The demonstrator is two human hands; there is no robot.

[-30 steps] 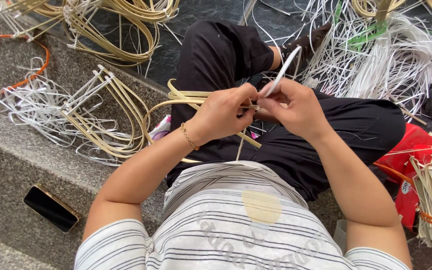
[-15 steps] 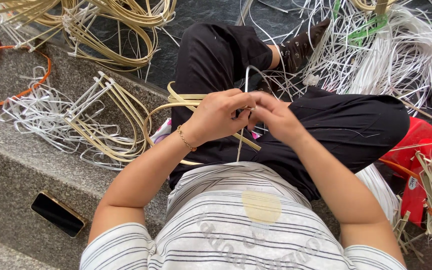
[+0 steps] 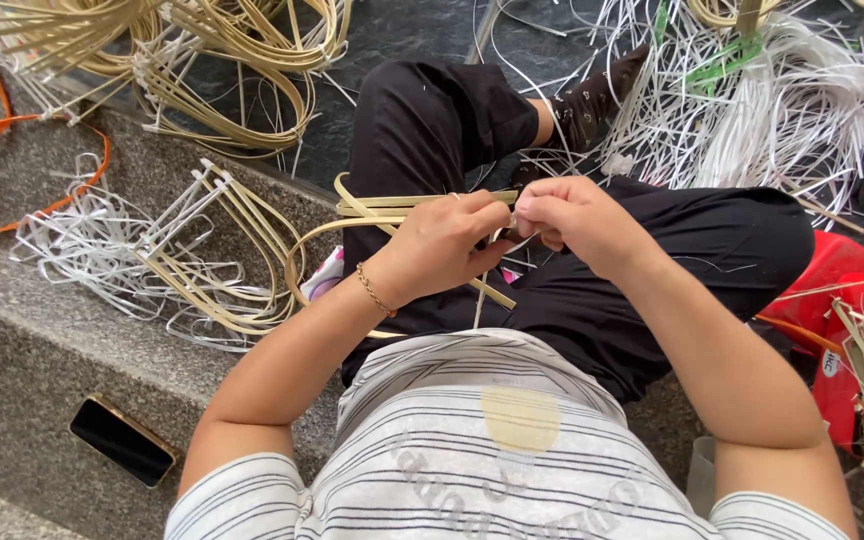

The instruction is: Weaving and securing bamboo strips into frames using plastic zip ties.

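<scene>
Seated person working thin strips together in the lap, seen from above

The left hand [image 3: 442, 245] grips a bundle of flat tan cane strips [image 3: 402, 208] over the dark trousers; the right hand [image 3: 577, 222] pinches a thin white strip [image 3: 512, 243] just beside it, fingertips almost touching. This looks like the binding step, and the next move would call for keeping the white strip taut against the cane. The pinch point itself is hidden by the fingers. More looped cane [image 3: 222, 250] lies on the stone step at left, a phone [image 3: 122, 440] near; white strips [image 3: 752, 110] pile far right, partly cut off
</scene>
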